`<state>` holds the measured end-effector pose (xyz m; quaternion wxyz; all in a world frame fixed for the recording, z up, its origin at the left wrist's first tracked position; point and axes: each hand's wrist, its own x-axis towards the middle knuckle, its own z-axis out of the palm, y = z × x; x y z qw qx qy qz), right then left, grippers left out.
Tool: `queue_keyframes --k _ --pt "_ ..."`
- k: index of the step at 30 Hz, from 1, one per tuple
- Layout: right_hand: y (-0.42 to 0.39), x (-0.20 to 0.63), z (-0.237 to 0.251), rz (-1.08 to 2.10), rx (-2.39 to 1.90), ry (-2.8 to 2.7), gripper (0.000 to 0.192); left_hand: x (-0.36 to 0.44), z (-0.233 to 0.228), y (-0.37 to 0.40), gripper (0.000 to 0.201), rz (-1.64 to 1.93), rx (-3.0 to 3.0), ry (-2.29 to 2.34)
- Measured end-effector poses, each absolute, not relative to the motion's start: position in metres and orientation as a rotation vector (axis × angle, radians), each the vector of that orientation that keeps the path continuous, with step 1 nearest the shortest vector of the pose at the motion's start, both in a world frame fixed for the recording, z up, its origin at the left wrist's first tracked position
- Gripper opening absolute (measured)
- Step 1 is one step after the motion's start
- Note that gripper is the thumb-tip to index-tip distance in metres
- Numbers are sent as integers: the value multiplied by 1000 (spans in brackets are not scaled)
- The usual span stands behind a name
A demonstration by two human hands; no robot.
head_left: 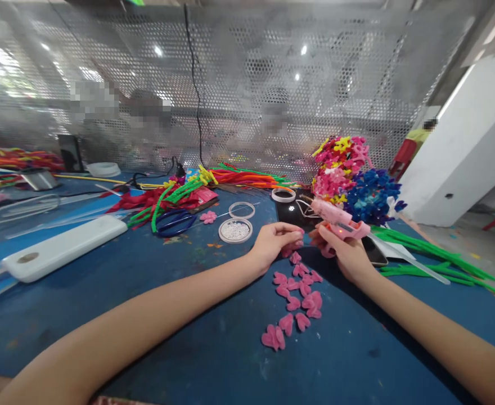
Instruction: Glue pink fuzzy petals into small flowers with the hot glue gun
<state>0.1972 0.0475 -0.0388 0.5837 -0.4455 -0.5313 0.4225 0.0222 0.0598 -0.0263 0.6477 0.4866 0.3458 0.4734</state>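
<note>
My right hand (343, 250) is wrapped round a pink hot glue gun (334, 216), with a clear glue stick (416, 261) sticking out of its back end. The gun's nozzle points toward the far side of the table. My left hand (275, 242) pinches a small pink fuzzy petal piece (295, 243), partly hidden by the fingers. Several pink heart-shaped petals (293, 304) lie scattered on the blue table just below the left hand. Beyond that hand stands a round dish of white beads (235, 230), with a finished-looking pink flower (207, 217) close by.
Blue-handled scissors (175, 223) and a white rectangular case (64, 247) lie to the left. Pipe-cleaner flower bunches (344, 174) stand at the back right. Green pipe cleaners (445, 264) spread along the right edge. A perforated metal screen (247, 95) closes off the back.
</note>
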Motion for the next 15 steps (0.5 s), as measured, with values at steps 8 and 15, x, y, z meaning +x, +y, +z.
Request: queue_keyframes --k 8,15 --pt "41 211 -43 1006 -1103 -1450 36 -26 -23 46 24 1142 1036 813" --pt "40 213 -45 946 -1184 -1435 37 -22 -27 50 25 1093 1138 830"
